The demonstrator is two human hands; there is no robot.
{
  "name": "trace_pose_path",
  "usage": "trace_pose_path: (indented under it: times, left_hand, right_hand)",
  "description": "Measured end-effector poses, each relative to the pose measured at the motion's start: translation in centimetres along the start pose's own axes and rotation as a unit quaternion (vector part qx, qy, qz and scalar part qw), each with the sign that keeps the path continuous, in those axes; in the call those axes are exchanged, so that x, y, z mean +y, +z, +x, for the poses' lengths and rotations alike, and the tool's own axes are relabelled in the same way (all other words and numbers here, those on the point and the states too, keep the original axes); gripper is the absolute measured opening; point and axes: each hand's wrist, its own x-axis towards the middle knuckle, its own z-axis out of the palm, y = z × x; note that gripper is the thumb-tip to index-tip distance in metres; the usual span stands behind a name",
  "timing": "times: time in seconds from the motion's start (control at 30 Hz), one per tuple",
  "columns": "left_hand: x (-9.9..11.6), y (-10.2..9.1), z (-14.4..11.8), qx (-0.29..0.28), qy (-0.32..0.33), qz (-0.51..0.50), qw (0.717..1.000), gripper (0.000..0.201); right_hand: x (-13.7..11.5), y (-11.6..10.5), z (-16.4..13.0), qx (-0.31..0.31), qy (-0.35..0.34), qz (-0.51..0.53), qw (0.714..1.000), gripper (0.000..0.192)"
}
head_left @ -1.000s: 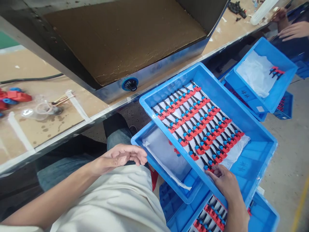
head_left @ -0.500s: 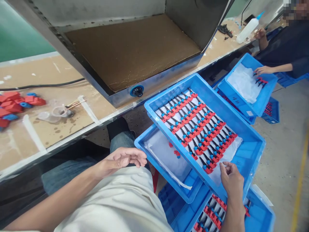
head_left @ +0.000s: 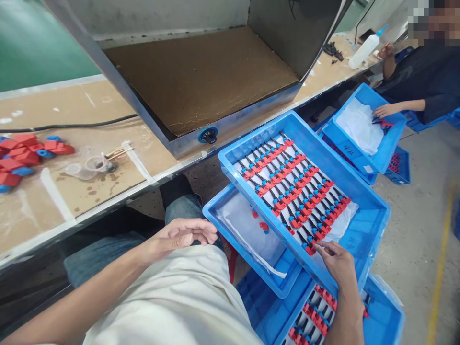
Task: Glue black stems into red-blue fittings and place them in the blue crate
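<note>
Over my lap, my left hand (head_left: 192,233) hovers with loosely curved fingers and nothing in it, just left of a lower blue tray's (head_left: 212,208) corner. My right hand (head_left: 336,261) reaches into the upper blue tray (head_left: 370,215). Its thumb and fingertips are pinched at the near end of the last row, on a small red, blue and black part (head_left: 309,249). Several slanting rows of such parts (head_left: 296,189) lie on white paper there, black stems pointing up and left. A few loose red and blue pieces (head_left: 264,226) lie in the lower tray.
A metal box with a dial (head_left: 208,135) stands on the bench. To its left are red and blue blocks (head_left: 25,155) and a small plastic cup (head_left: 96,165). Another filled tray (head_left: 311,316) sits below. A co-worker's hand (head_left: 386,110) works in a tray at right.
My right hand has moved left and slightly up to the near end of the last row, its fingertips now on a part. My left hand stays nearly still. The view has shifted slightly.
</note>
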Motion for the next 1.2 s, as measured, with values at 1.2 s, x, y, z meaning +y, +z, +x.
trace_pose_path:
  times: [1.2]
  left_hand:
    - [-1.3,3.2,5.0,0.002,-0.100,0.041,0.994,0.051]
  right_hand:
    - [2.3,1.9,-0.6,-0.170,-0.013,-0.112,0.979,0.026]
